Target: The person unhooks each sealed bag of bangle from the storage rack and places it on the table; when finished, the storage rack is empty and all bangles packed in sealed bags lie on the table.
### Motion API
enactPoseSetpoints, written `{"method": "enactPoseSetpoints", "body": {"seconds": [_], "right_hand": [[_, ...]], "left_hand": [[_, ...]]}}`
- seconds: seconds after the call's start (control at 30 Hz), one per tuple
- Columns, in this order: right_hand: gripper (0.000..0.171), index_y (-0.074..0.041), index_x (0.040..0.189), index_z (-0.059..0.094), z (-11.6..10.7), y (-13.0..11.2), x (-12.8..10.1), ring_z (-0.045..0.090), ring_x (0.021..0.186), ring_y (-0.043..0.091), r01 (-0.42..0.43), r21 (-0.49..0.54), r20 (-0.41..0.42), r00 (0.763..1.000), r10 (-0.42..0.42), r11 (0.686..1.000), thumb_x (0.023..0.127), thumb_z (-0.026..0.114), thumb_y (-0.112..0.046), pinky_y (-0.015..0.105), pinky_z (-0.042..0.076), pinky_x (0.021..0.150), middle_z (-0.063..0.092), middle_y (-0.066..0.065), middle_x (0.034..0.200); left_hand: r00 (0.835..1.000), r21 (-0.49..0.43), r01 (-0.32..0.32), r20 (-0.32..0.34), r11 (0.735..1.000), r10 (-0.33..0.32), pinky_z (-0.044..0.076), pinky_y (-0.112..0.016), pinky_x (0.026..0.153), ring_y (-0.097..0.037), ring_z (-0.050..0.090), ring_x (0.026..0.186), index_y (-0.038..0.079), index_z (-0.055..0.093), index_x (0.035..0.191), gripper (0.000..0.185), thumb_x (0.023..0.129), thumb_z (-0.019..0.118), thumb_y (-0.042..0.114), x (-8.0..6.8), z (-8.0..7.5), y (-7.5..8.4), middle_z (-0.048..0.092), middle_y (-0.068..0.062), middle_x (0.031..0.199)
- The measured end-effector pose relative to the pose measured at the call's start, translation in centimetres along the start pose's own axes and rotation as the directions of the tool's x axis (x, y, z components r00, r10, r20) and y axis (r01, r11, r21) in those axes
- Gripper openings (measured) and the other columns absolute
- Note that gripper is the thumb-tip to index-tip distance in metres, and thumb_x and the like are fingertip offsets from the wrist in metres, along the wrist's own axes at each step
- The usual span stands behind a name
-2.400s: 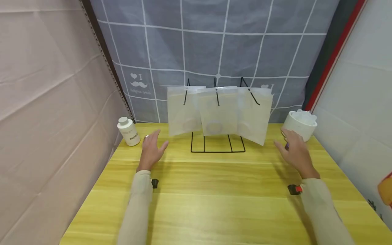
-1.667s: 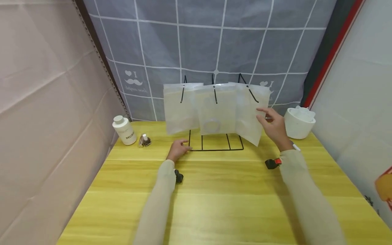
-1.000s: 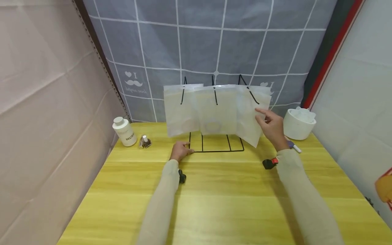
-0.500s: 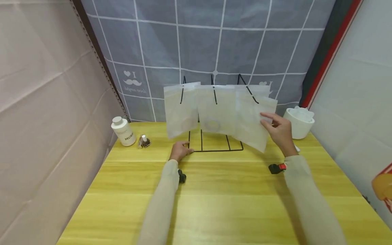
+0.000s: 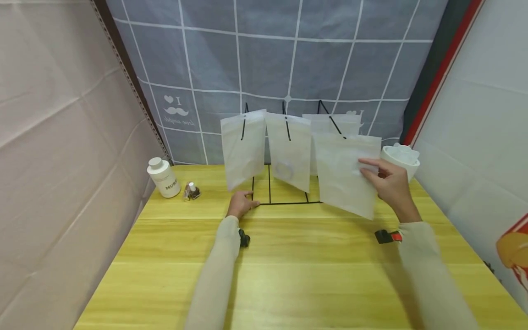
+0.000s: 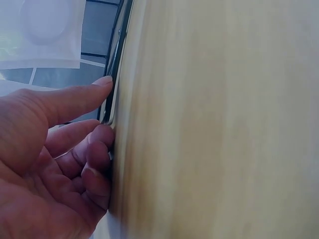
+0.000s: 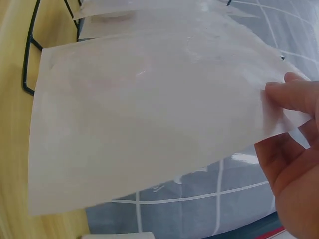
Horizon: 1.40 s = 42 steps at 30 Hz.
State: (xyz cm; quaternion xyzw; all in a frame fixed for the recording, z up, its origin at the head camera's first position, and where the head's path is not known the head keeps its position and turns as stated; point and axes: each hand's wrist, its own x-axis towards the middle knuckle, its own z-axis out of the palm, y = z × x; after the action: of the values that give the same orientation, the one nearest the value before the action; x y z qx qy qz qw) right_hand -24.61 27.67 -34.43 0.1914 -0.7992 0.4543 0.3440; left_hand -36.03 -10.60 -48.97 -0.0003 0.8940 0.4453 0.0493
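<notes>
A black wire rack (image 5: 284,202) stands at the back of the yellow table (image 5: 288,275), with translucent white pouches hanging from its hooks: a left pouch (image 5: 243,146), a middle pouch (image 5: 289,153) and a right pouch (image 5: 335,123). My right hand (image 5: 371,169) pinches another pouch (image 5: 344,172) by its right edge and holds it free of the rack, in front of the rack's right side. In the right wrist view my thumb (image 7: 294,94) lies on this pouch (image 7: 149,114). My left hand (image 5: 245,204) presses its fingertips (image 6: 102,137) on the rack's base wire (image 6: 119,45) at the front left corner.
A white bottle (image 5: 163,178) and a small glass bottle (image 5: 190,190) stand at the table's back left. A white cup (image 5: 402,156) sits at the back right. A grey checked cloth (image 5: 288,55) hangs behind, with cloth walls close on both sides.
My right hand reached the rack's right side, pinched the front pouch there, then drew it off its hook, down and to the right. My left hand came onto the rack's base and stays.
</notes>
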Motion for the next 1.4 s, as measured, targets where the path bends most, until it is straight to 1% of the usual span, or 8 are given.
{"method": "enactPoseSetpoints", "body": {"seconds": [0.2, 0.33, 0.4, 0.5, 0.63, 0.9, 1.1, 1.4], "right_hand": [[0.034, 0.013, 0.109, 0.072, -3.2, 0.7, -1.6, 0.034, 0.049, 0.008, 0.027, 0.037, 0.064, 0.998, -0.030, 0.999, 0.078, 0.069, 0.026, 0.024, 0.028, 0.044, 0.074, -0.007, 0.094], [0.033, 0.007, 0.119, 0.070, -7.3, 1.5, -3.4, 0.046, 0.058, 0.009, -0.197, 0.005, 0.169, 0.966, 0.193, 0.980, 0.087, 0.069, 0.013, 0.018, 0.040, 0.051, 0.074, -0.014, 0.098], [0.034, -0.004, 0.128, 0.068, -9.8, 2.3, -4.3, 0.054, 0.069, 0.007, -0.387, -0.074, 0.247, 0.886, 0.393, 0.919, 0.094, 0.070, -0.003, 0.017, 0.047, 0.058, 0.071, -0.019, 0.100], [0.038, -0.027, 0.135, 0.064, -13.2, 4.8, -5.9, 0.063, 0.084, 0.010, -0.639, -0.197, 0.364, 0.656, 0.661, 0.744, 0.098, 0.069, -0.030, 0.026, 0.059, 0.072, 0.067, -0.014, 0.108], [0.041, -0.027, 0.136, 0.063, -16.0, 9.5, -8.6, 0.063, 0.092, 0.007, -0.716, -0.334, 0.449, 0.450, 0.772, 0.613, 0.097, 0.066, -0.041, 0.035, 0.060, 0.079, 0.053, 0.025, 0.138], [0.056, 0.008, 0.137, 0.054, -18.9, 15.8, -11.2, 0.051, 0.091, -0.012, -0.543, -0.493, 0.533, 0.429, 0.729, 0.680, 0.099, 0.065, -0.031, 0.028, 0.051, 0.076, 0.057, 0.029, 0.136], [0.055, 0.009, 0.135, 0.056, -18.9, 17.4, -11.1, 0.053, 0.077, 0.009, -0.542, -0.506, 0.533, 0.415, 0.737, 0.671, 0.098, 0.067, -0.031, 0.027, 0.048, 0.066, 0.066, 0.017, 0.106], [0.066, 0.008, 0.133, 0.059, -18.4, 19.2, -11.1, 0.053, 0.106, 0.048, -0.469, -0.600, 0.458, 0.462, 0.759, 0.648, 0.092, 0.073, -0.042, 0.039, 0.050, 0.075, 0.046, 0.044, 0.134]], "left_hand": [[1.000, 0.014, -0.029, -0.002, 0.999, 0.030, 0.042, -0.050, 0.111, -0.036, 0.048, 0.137, 0.004, 0.061, 0.138, 0.056, 0.087, 0.080, 0.016, -0.1, 0.1, -0.1, 0.058, -0.017, 0.143], [1.000, 0.011, -0.017, -0.007, 1.000, 0.017, 0.043, -0.049, 0.110, -0.035, 0.050, 0.137, 0.004, 0.062, 0.138, 0.056, 0.088, 0.080, 0.017, 0.0, 0.2, -0.2, 0.059, -0.015, 0.143], [1.000, 0.000, -0.014, -0.004, 1.000, 0.014, 0.044, -0.049, 0.109, -0.035, 0.050, 0.136, 0.005, 0.061, 0.139, 0.056, 0.088, 0.080, 0.017, 0.0, 0.2, -0.2, 0.058, -0.016, 0.143], [1.000, -0.020, -0.007, 0.003, 1.000, 0.007, 0.045, -0.050, 0.108, -0.036, 0.051, 0.135, 0.005, 0.060, 0.140, 0.056, 0.089, 0.079, 0.017, 0.0, 0.2, -0.2, 0.057, -0.016, 0.144], [1.000, -0.028, 0.002, 0.005, 1.000, -0.002, 0.044, -0.051, 0.109, -0.036, 0.050, 0.136, 0.006, 0.060, 0.140, 0.056, 0.089, 0.079, 0.017, -0.2, 0.2, -0.3, 0.056, -0.016, 0.145], [1.000, 0.007, -0.004, 0.007, 1.000, 0.004, 0.043, -0.050, 0.110, -0.036, 0.048, 0.138, 0.007, 0.060, 0.141, 0.057, 0.089, 0.079, 0.019, -0.2, 0.0, -0.1, 0.056, -0.015, 0.146], [1.000, 0.024, -0.020, 0.008, 0.999, 0.020, 0.040, -0.051, 0.112, -0.036, 0.046, 0.139, 0.007, 0.059, 0.141, 0.057, 0.090, 0.078, 0.020, 0.3, -0.2, -0.1, 0.055, -0.015, 0.146], [1.000, 0.014, -0.031, 0.005, 0.999, 0.031, 0.043, -0.051, 0.110, -0.037, 0.048, 0.137, 0.005, 0.060, 0.140, 0.056, 0.089, 0.079, 0.018, 0.2, -0.2, -0.1, 0.057, -0.015, 0.145]]}}
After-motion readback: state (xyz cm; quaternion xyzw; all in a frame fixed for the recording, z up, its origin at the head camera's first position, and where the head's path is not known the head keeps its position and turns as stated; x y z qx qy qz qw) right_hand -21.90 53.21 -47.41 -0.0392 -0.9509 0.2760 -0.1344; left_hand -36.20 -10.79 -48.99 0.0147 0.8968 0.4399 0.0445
